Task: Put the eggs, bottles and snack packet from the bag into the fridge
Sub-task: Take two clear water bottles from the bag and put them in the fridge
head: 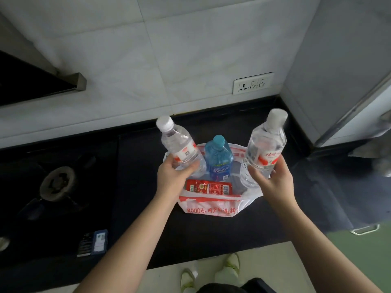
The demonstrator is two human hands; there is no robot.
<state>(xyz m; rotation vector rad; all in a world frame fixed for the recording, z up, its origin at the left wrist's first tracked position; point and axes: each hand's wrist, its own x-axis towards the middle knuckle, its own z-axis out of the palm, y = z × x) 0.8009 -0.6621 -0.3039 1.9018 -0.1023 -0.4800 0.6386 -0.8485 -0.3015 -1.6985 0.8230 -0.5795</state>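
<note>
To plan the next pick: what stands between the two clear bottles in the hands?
In the head view, the blue bottle stands upright in the bag, between both clear bottles.

Both bare forearms extended forward side by side, left hand (172,173) with fingers curled in a grip, right hand (273,176) likewise, thumb apparently on the near side, wrists roughly level, hands well apart, palms facing inward.

Soft daylight, dim counter — edges warped, blurry
</note>
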